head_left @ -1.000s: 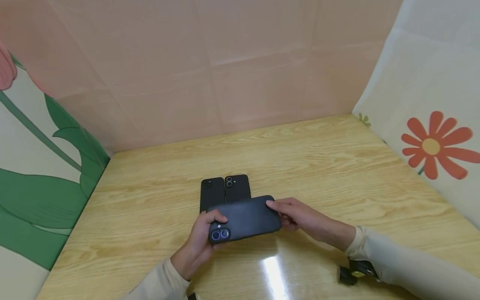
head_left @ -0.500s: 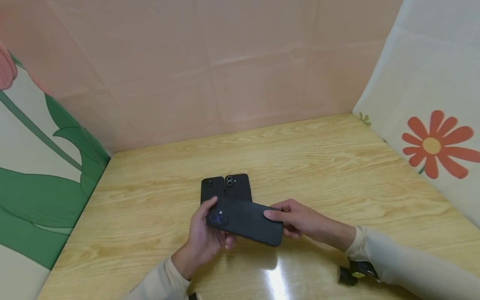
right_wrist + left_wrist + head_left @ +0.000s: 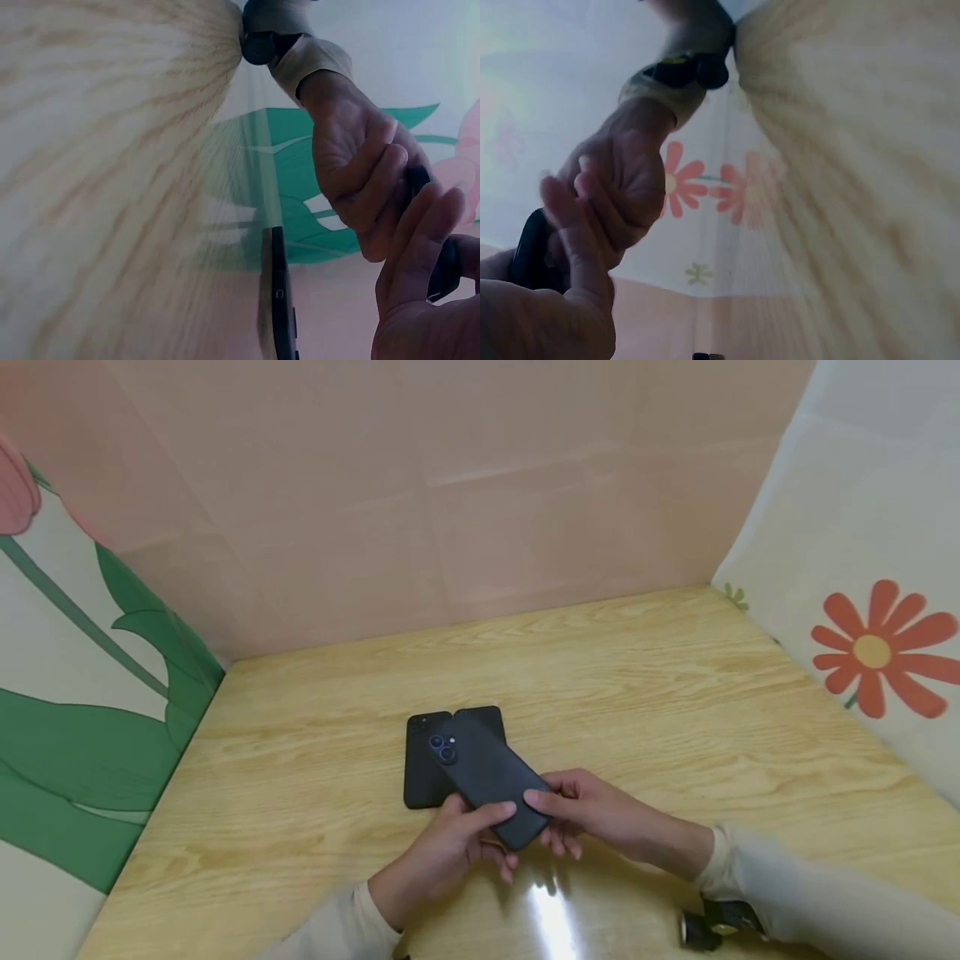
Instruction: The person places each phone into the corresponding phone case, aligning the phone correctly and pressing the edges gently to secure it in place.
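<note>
A dark smartphone [image 3: 498,777] is held above the table by both hands, its back and twin camera lenses facing up. It lies diagonally, camera end up and to the left. My left hand [image 3: 453,852] pinches its lower left edge, thumb on the back. My right hand [image 3: 577,806] grips the lower right edge, also with the thumb on top. Side by side on the table lie two more black phones: the left phone [image 3: 425,781] shows its camera cluster, while the right phone [image 3: 486,717] is mostly covered from view. In the right wrist view, a phone [image 3: 279,300] lies flat on the table.
The wood-grain table [image 3: 300,760] meets a pink backdrop [image 3: 337,527] behind. Flower-patterned panels [image 3: 870,527] stand at the sides. A dark wrist camera [image 3: 712,927] sits at the right sleeve. Light reflects off the table in front.
The held phone has turned from roughly level to diagonal, its camera end swinging up and right. My left hand has shifted from the camera end to the lower end, near the right hand.
</note>
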A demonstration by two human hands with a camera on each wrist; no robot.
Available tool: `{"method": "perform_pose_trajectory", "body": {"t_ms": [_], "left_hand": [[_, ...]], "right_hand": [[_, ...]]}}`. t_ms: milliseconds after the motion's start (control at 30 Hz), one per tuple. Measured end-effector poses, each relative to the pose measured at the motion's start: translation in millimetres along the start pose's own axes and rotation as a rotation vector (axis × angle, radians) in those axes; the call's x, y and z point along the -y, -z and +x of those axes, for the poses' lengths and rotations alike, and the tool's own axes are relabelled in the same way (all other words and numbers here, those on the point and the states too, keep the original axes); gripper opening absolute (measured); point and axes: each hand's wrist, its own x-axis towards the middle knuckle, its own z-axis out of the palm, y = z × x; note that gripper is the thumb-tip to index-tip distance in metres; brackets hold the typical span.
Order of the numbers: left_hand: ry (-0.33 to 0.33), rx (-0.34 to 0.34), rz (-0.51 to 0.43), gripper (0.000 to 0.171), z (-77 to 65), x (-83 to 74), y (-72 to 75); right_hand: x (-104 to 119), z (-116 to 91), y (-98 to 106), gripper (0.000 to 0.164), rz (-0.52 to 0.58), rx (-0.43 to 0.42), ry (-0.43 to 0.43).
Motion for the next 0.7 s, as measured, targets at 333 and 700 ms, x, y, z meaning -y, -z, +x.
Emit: {"method": "perform_pose_trajectory", "body": {"t_ms": [333,700], "left_hand": [[0.043,-0.07,0.012,0.04,0.7,1.7,-4.7],[0.069,-0.069,-0.031,0.031,2.5,-1.5,-4.8]], "right_hand": [[13,-4,-3,0.034,-0.145,-0.082,-0.092],[11,-6,-5,0.036,-0.165,-0.073,-0.046]]}}
